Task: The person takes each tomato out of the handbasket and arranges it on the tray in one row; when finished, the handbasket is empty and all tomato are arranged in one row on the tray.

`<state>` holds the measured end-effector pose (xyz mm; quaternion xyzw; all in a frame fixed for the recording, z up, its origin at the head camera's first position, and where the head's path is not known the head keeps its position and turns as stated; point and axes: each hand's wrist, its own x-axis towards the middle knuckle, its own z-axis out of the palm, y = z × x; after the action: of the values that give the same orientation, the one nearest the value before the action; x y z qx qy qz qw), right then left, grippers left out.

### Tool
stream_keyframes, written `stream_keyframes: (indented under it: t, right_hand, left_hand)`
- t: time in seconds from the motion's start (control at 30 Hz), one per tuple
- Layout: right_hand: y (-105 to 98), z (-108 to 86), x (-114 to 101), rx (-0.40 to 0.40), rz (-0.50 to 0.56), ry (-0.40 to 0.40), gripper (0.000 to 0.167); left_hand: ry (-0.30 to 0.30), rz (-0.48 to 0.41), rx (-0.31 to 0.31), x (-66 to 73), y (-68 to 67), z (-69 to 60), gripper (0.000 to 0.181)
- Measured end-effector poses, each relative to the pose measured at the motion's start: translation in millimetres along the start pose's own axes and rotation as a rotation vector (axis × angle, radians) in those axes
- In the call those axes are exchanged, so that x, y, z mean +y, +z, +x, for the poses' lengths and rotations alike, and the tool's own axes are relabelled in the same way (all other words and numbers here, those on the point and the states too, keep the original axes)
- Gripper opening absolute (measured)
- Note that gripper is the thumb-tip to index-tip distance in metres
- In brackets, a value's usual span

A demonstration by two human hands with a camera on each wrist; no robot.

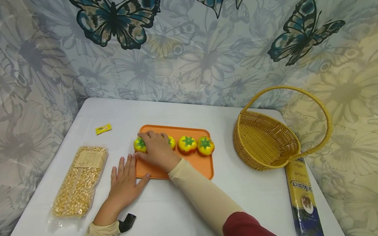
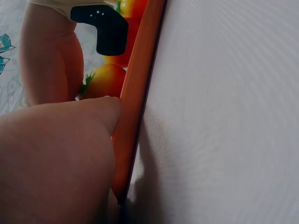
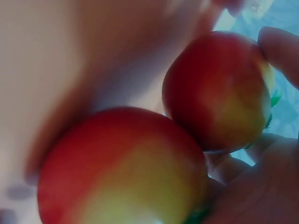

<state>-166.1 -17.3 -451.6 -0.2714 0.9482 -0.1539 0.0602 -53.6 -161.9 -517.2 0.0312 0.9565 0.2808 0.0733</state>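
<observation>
On an orange tray (image 1: 192, 167), several yellow-and-red artificial tomatoes (image 1: 187, 145) with green star-shaped leaves stand in a row. My right hand (image 1: 157, 149) reaches over the row's left part, its fingers and thumb curled about the leftmost tomato (image 1: 139, 145). Seen from the right wrist, that tomato (image 3: 217, 91) lies between the fingers, with another tomato (image 3: 121, 172) closer to the camera. The right hand hides part of the row. My left hand (image 1: 125, 182) lies with fingers spread at the tray's near left corner; its thumb touches the tray rim (image 2: 135, 93) in the left wrist view.
A bag of corn kernels (image 1: 79, 183) lies at the left, with a small yellow packet (image 1: 103, 129) behind it. At the right stands a wicker basket (image 1: 265, 141) with a tall handle. A yellow-and-blue package (image 1: 304, 196) lies along the table's right edge.
</observation>
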Motion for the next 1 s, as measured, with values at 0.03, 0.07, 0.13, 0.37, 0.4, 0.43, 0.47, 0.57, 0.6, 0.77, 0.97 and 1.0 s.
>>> stream_keyframes:
  t: [0.03, 0.07, 0.13, 0.37, 0.4, 0.43, 0.47, 0.57, 0.6, 0.77, 0.97, 1.0]
  right_hand:
    - [0.7, -0.2, 0.5, -0.003, -0.008, 0.002, 0.070]
    - [1.6, -0.2, 1.1, -0.004, -0.017, 0.003, 0.070]
    - [3.5, 0.0, 2.4, -0.003, -0.038, 0.005, 0.070]
    - [9.5, 0.2, 5.4, 0.007, -0.098, 0.001, 0.070]
    - [11.2, 0.4, 5.4, 0.007, -0.111, 0.000, 0.070]
    - [12.9, 0.5, 5.0, 0.008, -0.126, 0.001, 0.070]
    - [14.8, 0.7, 4.9, 0.009, -0.139, 0.003, 0.070]
    - [19.2, 1.3, 4.3, 0.013, -0.182, 0.013, 0.070]
    - [20.1, 1.3, 4.1, 0.016, -0.196, 0.021, 0.070]
    - [18.8, 0.0, 3.6, 0.015, -0.251, 0.064, 0.073]
    - [15.0, -2.8, 2.9, 0.000, -0.270, 0.063, 0.075]
    - [14.9, -3.2, 3.0, 0.002, -0.271, 0.060, 0.075]
  left_hand:
    - [0.000, 0.000, 0.001, 0.5, -0.2, -0.3, 0.102]
    - [0.000, 0.000, 0.001, 0.9, -0.4, -0.6, 0.102]
    - [0.001, 0.000, 0.001, 1.6, -0.8, -1.1, 0.102]
    - [0.011, -0.008, 0.008, 1.3, -0.9, -2.3, 0.102]
    - [0.013, -0.011, 0.014, 1.2, -0.8, -2.6, 0.102]
    - [0.015, -0.016, 0.018, 1.2, -0.7, -2.8, 0.102]
    - [0.017, -0.019, 0.023, 1.2, -0.6, -3.1, 0.101]
    - [0.024, -0.023, 0.037, 1.4, 0.5, -3.3, 0.101]
    - [0.023, -0.024, 0.038, 1.8, 0.4, -3.1, 0.101]
    - [0.021, -0.016, 0.014, 2.4, 0.0, -1.7, 0.103]
    - [0.025, -0.012, 0.017, -0.3, 0.6, -1.2, 0.101]
    - [0.027, -0.016, 0.020, -0.9, 1.1, -0.9, 0.102]
